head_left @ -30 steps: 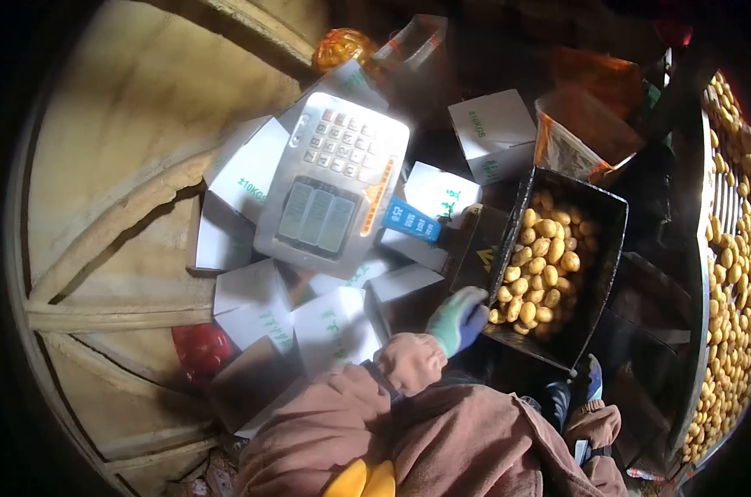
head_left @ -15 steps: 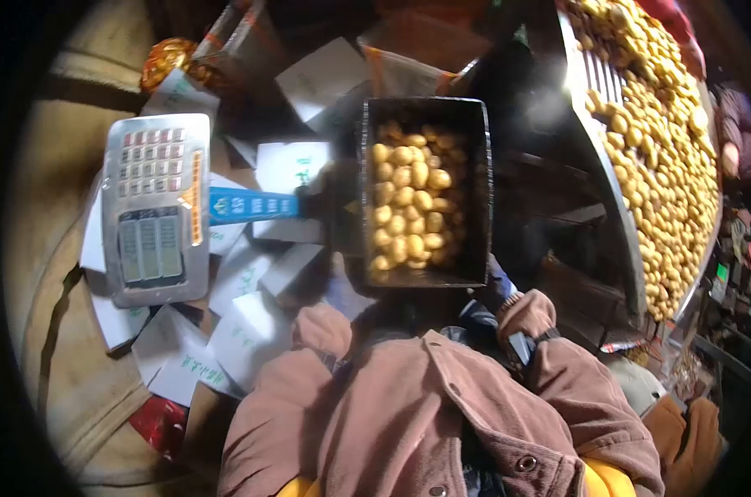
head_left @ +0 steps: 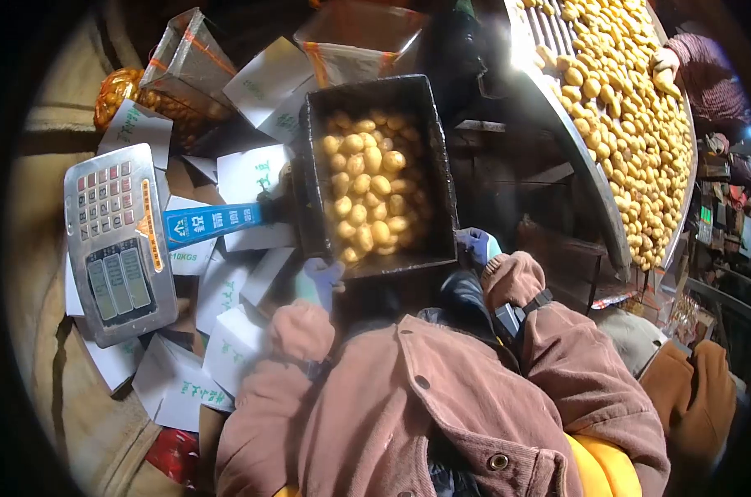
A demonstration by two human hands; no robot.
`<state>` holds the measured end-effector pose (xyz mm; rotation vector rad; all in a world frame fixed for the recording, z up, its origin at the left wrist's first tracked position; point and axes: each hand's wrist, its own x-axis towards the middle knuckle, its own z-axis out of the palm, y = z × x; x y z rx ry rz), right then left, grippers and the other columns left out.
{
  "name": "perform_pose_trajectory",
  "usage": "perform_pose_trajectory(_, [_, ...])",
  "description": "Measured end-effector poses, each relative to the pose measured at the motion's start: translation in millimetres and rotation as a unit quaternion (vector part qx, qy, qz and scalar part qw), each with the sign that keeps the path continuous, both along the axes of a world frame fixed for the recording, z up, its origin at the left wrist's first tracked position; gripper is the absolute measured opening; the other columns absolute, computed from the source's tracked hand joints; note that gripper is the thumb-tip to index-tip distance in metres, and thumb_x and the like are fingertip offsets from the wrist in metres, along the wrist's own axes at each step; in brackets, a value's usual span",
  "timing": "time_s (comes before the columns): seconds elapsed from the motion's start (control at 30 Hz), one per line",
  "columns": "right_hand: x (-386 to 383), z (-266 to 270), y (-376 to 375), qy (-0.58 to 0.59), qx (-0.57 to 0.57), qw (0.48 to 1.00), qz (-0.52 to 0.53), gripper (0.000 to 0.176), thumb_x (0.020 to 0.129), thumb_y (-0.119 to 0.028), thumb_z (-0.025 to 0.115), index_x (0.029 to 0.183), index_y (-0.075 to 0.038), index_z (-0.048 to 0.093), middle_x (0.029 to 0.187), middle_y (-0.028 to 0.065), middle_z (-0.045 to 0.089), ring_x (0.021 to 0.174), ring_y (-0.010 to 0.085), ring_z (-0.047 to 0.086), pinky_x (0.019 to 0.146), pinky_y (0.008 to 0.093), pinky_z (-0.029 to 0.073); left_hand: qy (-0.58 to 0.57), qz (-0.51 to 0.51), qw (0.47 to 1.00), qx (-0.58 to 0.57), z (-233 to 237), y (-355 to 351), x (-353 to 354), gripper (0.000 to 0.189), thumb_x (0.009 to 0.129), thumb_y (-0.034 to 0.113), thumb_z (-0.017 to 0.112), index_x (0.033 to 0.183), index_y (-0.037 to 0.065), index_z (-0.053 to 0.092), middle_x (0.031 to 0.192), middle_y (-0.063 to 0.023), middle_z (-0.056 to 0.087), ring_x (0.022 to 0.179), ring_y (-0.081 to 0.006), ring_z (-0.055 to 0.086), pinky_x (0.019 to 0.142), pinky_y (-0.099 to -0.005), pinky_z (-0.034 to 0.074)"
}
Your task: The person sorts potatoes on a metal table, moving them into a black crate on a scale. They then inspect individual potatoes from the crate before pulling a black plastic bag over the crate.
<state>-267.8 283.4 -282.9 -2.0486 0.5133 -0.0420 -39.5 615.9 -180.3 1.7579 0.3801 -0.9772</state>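
Note:
A dark, open-topped box (head_left: 382,267) holds many potatoes (head_left: 365,192) and stands slightly turned in front of me. My gloved left hand (head_left: 321,277) grips its near left corner. At the near right corner my gloved right hand (head_left: 478,246) is closed on the rim. Left of the box is a scale's display panel (head_left: 120,244) with keys and a screen, joined to a blue arm (head_left: 214,224) that runs toward the box.
White cartons with green print (head_left: 250,174) lie in a heap around the scale. A sorting table (head_left: 595,182) full of potatoes runs along the right, with a co-worker's gloved hand (head_left: 665,70) at its far edge. Clear bags with orange trim (head_left: 351,62) stand behind the box.
The whole view has shifted, so the box, scale and table appear farther left. The box looks more tilted, and both my hands show more plainly. A co-worker's hand now shows over the table.

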Motion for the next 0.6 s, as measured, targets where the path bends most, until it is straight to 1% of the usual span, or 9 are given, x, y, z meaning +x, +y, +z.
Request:
perform_pose_trajectory(0.07, [10.1,25.0,3.6,0.049,0.179,0.977,-0.105,0.022,0.094,-0.018,0.056,0.107,-0.005,0.068,0.089,0.0053,0.070,0.080,0.0165,0.065,0.069,0.0302,0.053,-0.128,-0.050,0.988,0.068,-23.6,7.9,-4.0,0.027,0.079,0.011,0.079,0.095,0.009,0.057,0.078,0.0001,0.057,0.063,-0.0124,0.056,0.055,-0.0283,0.051])
perform_pose_trajectory(0.17, [28.8,73.0,8.7,0.114,0.434,0.859,-0.247,0.019,0.088,-0.014,0.064,0.101,-0.002,0.069,0.086,0.0067,0.071,0.079,0.0181,0.067,0.069,0.0307,0.054,-0.073,-0.085,0.989,0.100,-29.1,12.1,8.4,0.034,0.073,0.011,0.084,0.095,0.003,0.059,0.079,-0.0044,0.060,0.064,-0.0149,0.053,0.057,-0.0302,0.045])
perform_pose_trajectory(0.27, [36.0,94.6,3.6,0.161,0.205,0.962,-0.080,0.018,0.087,-0.017,0.068,0.096,-0.001,0.071,0.083,0.0069,0.071,0.074,0.0194,0.066,0.066,0.0327,0.052,-0.077,-0.028,0.994,0.068,-23.9,3.6,6.5,0.036,0.071,0.008,0.083,0.097,0.004,0.059,0.078,-0.0047,0.060,0.065,-0.0140,0.054,0.055,-0.0292,0.045])
perform_pose_trajectory(0.3, [39.0,94.3,6.2,0.176,0.240,0.949,-0.101,0.019,0.087,-0.019,0.069,0.095,-0.002,0.071,0.082,0.0068,0.070,0.073,0.0195,0.065,0.065,0.0336,0.052,-0.029,0.033,0.998,0.039,2.6,-9.3,7.7,0.037,0.072,0.006,0.082,0.100,0.005,0.057,0.077,-0.0045,0.060,0.062,-0.0136,0.055,0.050,-0.0281,0.044])
perform_pose_trajectory(0.37, [47.1,92.6,8.9,0.201,0.307,0.919,-0.141,0.021,0.087,-0.023,0.070,0.093,-0.003,0.071,0.081,0.0066,0.070,0.069,0.0196,0.063,0.062,0.0356,0.050,0.004,0.006,0.999,0.049,6.9,-6.0,10.2,0.039,0.073,0.006,0.081,0.103,0.006,0.056,0.079,-0.0046,0.060,0.060,-0.0137,0.055,0.047,-0.0275,0.043])
perform_pose_trajectory(0.47, [34.8,16.9,15.3,0.159,0.076,0.976,-0.128,0.024,0.085,-0.027,0.073,0.092,-0.004,0.071,0.079,0.0059,0.069,0.066,0.0177,0.062,0.059,0.0359,0.050,0.017,-0.048,0.993,0.104,31.8,-19.3,11.8,0.038,0.077,0.010,0.078,0.107,0.006,0.056,0.086,-0.0035,0.060,0.063,-0.0136,0.055,0.045,-0.0277,0.042])
perform_pose_trajectory(0.5, [42.0,40.8,13.4,0.176,0.078,0.973,-0.130,0.025,0.084,-0.027,0.074,0.092,-0.004,0.071,0.078,0.0059,0.069,0.066,0.0171,0.061,0.059,0.0354,0.050,0.015,-0.069,0.989,0.129,44.4,-25.2,12.9,0.037,0.078,0.011,0.077,0.108,0.006,0.056,0.089,-0.0029,0.059,0.065,-0.0134,0.055,0.046,-0.0279,0.041])
perform_pose_trajectory(0.57, [62.4,121.7,12.8,0.214,0.084,0.964,-0.136,0.026,0.082,-0.028,0.076,0.092,-0.005,0.071,0.076,0.0058,0.068,0.065,0.0157,0.060,0.058,0.0343,0.049,0.039,0.003,0.997,0.071,62.0,-32.7,18.1,0.037,0.078,0.012,0.077,0.109,0.006,0.057,0.085,-0.0028,0.060,0.062,-0.0132,0.055,0.045,-0.0284,0.041])
perform_pose_trajectory(0.6, [62.5,120.8,8.4,0.214,0.146,0.953,-0.155,0.026,0.082,-0.029,0.076,0.094,-0.006,0.071,0.077,0.0066,0.069,0.065,0.0163,0.061,0.058,0.0345,0.050,0.052,0.039,0.997,0.043,65.7,-34.6,21.4,0.037,0.078,0.012,0.076,0.109,0.006,0.057,0.083,-0.0027,0.060,0.061,-0.0131,0.054,0.044,-0.0287,0.041])
